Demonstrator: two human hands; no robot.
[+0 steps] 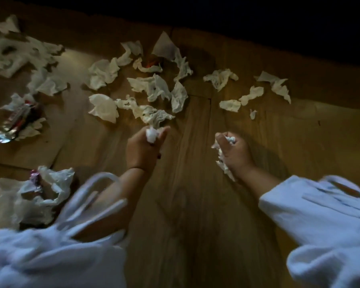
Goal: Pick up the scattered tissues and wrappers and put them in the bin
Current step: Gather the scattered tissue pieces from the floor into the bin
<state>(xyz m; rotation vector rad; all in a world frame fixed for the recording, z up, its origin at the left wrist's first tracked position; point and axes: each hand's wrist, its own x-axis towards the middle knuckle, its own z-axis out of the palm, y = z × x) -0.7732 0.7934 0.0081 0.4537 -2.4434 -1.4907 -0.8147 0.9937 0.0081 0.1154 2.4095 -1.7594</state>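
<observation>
Wooden floor (pixel 195 204) strewn with crumpled tissues (pixel 154 88) and wrappers (pixel 17 121).

The floor (pixel 195 183) is wood with visible grain and a dull sheen. The tissues (pixel 158 88) are thin, crumpled, matt white paper. The wrapper (pixel 17 123) is shiny, crinkled foil. The sleeves (pixel 320 215) are soft, matt white cloth.

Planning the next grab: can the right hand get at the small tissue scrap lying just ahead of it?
Probably yes: only bare floor lies between the right hand and the small scrap. But that hand grips crumpled tissue, leaving little room for more.
</observation>
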